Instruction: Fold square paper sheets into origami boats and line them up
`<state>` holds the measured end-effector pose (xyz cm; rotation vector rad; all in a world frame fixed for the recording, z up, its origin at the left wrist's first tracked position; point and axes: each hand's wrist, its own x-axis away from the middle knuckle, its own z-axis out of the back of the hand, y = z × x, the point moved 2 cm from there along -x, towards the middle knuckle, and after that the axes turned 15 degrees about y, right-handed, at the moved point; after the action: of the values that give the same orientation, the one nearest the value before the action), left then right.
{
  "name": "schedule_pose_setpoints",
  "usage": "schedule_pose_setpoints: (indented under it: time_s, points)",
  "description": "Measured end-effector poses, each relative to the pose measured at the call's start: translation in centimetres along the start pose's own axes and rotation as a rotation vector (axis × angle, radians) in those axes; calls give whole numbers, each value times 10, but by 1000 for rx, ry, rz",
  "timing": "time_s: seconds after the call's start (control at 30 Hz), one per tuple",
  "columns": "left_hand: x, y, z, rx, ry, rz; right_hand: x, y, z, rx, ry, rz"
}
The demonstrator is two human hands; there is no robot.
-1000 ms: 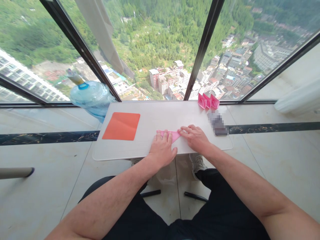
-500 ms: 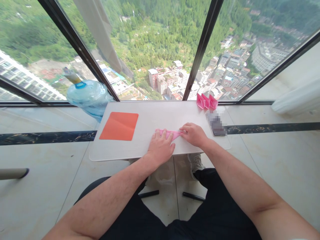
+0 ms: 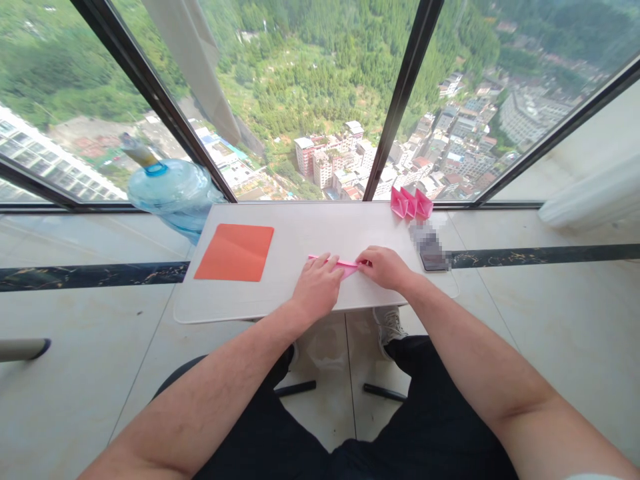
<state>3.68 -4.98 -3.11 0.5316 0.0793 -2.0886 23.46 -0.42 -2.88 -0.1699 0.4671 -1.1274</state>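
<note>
A folded piece of pink paper (image 3: 349,269) lies near the front edge of the white table (image 3: 300,223), a narrow strip along its far side standing up. My left hand (image 3: 319,283) rests over its left part with fingers stretched out, pressing it and hiding much of it. At the paper's right tip, the thumb and fingers of my right hand (image 3: 383,267) are closed in a pinch on it. Off to the left lies a flat orange sheet (image 3: 235,253) of paper. Several folded pink paper shapes (image 3: 411,203) stand in a row at the back right corner.
A dark phone-like thing (image 3: 434,257), partly blurred out, lies at the table's right edge. Behind the left corner a large blue water bottle (image 3: 173,190) stands by the window. My shoe (image 3: 389,327) and dark table legs (image 3: 385,392) show below.
My left hand has shifted slightly, its fingers now lying closer to the paper's far edge. That edge strip looks more raised. My right hand keeps its pinch. The whole view has drifted a little.
</note>
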Motion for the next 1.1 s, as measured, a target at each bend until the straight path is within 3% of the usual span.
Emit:
schedule_pose_setpoints:
  time_s: [0.2,0.53,0.8,1.1]
  points:
    - [-7,-3,1,61,-41,10,-3,-3,-2,92,7,-1]
    - [-13,-7,-3,161,-79,-46,-12,-18,-15,302,27,207]
    - [-11,-6,-4,130,-100,-41,-3,-5,-16,269,69,334]
    - [-9,-5,-7,102,-120,-51,8,1,-9,189,102,386]
